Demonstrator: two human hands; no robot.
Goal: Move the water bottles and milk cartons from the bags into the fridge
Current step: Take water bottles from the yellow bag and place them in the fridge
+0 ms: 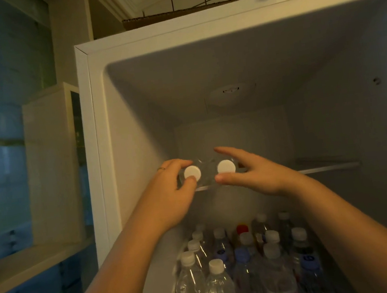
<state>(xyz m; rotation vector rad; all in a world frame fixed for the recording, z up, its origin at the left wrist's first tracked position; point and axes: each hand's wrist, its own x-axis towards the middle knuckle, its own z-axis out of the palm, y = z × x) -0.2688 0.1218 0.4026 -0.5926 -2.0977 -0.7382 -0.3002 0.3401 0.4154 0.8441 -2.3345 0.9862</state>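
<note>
On the upper shelf of the open fridge, two clear water bottles lie on their sides with their white caps facing me. The left water bottle and the right water bottle lie side by side at the shelf's front edge, towards its 9 o'clock end.

The left hand holds the left water bottle at the cap end, with its fingers curled round the neck from above and below. I judge that this grip keeps the round body from rolling.

The right hand is spread wide. Its fingers are straight above the right water bottle and the thumb is below the cap. I cannot confirm firm contact. The pose suggests guiding or steadying, not carrying.

At 6 o'clock from the hands, the lower shelf carries upright bottles packed cap to cap. This probably explains why the two above are laid flat.

No bags or milk cartons are in view. I judge the likely next step to be pushing both bottles towards 12 o'clock, deeper onto the shelf. The risk is that they roll off the edge.
</note>
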